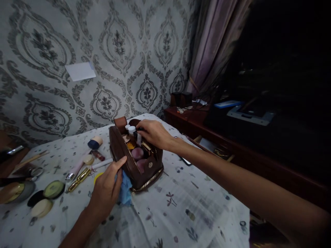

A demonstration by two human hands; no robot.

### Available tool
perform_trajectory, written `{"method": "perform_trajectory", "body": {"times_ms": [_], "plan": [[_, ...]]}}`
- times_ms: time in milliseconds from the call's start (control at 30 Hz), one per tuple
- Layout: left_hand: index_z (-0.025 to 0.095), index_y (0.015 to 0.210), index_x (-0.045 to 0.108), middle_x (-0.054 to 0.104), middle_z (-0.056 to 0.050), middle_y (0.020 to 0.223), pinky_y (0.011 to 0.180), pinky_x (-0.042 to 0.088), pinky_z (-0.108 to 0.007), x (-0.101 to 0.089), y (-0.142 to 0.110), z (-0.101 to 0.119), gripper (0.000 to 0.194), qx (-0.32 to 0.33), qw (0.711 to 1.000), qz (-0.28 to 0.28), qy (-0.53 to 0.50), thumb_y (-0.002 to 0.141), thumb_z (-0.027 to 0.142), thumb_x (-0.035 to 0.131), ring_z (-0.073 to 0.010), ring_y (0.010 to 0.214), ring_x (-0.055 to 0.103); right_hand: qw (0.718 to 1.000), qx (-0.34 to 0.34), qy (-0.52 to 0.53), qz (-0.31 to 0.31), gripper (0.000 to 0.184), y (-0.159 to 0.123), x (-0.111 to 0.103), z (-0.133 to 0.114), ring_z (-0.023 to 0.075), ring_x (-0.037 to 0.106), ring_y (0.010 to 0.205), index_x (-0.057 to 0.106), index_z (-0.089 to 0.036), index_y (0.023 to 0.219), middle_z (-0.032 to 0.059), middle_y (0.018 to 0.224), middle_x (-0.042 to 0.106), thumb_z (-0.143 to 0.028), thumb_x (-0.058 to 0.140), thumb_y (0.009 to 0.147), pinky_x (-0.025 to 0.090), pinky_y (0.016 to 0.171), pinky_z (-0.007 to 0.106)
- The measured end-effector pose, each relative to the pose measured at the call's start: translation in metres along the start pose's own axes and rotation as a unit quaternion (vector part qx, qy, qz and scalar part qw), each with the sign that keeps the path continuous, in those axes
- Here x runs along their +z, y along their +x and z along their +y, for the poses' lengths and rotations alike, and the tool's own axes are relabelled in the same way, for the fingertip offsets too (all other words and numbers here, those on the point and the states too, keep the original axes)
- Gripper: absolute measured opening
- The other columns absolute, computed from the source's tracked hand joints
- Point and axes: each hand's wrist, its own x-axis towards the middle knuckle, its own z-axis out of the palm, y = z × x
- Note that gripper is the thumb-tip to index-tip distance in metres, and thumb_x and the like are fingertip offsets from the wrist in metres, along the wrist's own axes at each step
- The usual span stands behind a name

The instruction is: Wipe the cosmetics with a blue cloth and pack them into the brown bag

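A brown cosmetic bag stands unzipped on the bed, filled with bottles, compacts and pink round sponges. My right hand reaches over its far side, fingers pinched at the opening beside a white-capped bottle. Something small and dark shows at those fingertips, too unclear to name. Against the near left side of the bag rests my left hand, its index finger laid on the leather and the other fingers curled on a blue cloth. Part of the cloth is hidden by the hand.
Left on the patterned sheet lie a gold tube, a green-topped round compact, a cream round piece and a navy-and-beige bottle. A phone lies partly behind my right arm. A wooden desk stands at right.
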Motion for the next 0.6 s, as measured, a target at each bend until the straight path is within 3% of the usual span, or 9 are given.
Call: {"method": "perform_trajectory", "body": {"times_ms": [167,333,600], "plan": [[0.021,0.136,0.05,0.068,-0.009,0.123,0.089,0.055,-0.027,0.001,-0.002,-0.001,0.039,-0.007,1.0,-0.004,-0.01,0.098,0.02,0.041,-0.0183,0.11,0.068,0.996,-0.007,-0.065,-0.059,0.02,0.007,0.001,-0.005,0.0202,0.062,0.105,0.064,-0.013,0.112,0.0111,0.114,0.067,-0.017,0.052,0.097,0.039,0.085,0.027],[0.02,0.136,0.05,0.069,-0.011,0.123,0.091,0.056,-0.03,0.002,-0.003,-0.002,0.039,-0.031,0.999,-0.015,-0.017,0.099,0.023,0.04,-0.02,0.11,0.068,0.988,-0.032,-0.12,-0.094,0.021,0.012,0.001,-0.009,0.0212,0.063,0.096,0.064,-0.015,0.112,0.0111,0.11,0.066,-0.018,0.049,0.097,0.038,0.073,0.027],[0.021,0.138,0.048,0.066,-0.01,0.128,0.092,0.055,-0.03,0.003,-0.005,-0.004,0.04,-0.036,0.999,-0.02,-0.032,0.099,0.022,0.04,-0.0199,0.114,0.066,0.984,-0.055,-0.131,-0.107,0.021,0.023,0.003,-0.011,0.0206,0.063,0.09,0.069,-0.014,0.1,0.0124,0.111,0.065,-0.017,0.049,0.096,0.037,0.071,0.028]]}}
